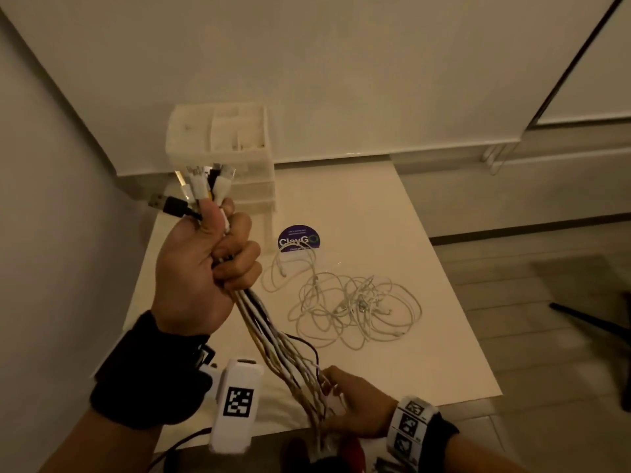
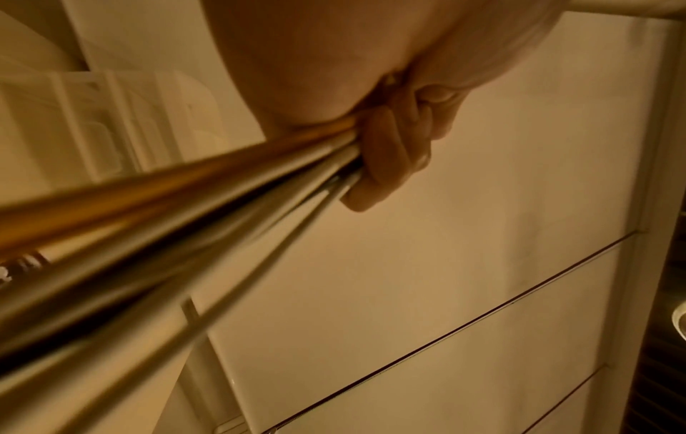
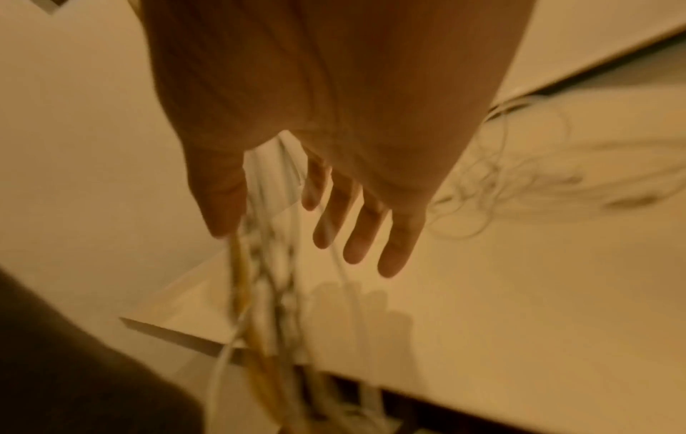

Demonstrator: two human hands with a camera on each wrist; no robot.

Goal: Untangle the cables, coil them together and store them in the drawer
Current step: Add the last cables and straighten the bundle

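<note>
The left hand is clenching a thick bundle of cables in a full fist above the tabletop's left edge, fingers curled tight round the smooth round cords. Moulded plastic plugs, white and black, one with a flat metal USB tip, are fanning out above the thumb. The cords, white, tan and one dark, are slanting down to the right hand at the near edge; its fingers are lying loosely extended, apart, with the strands passing between thumb and palm, not gripped. A loose tangle of thin white cables is sprawling in loops mid-tabletop. A translucent plastic drawer unit is standing at the far left corner, beside a round dark sticker.
</note>
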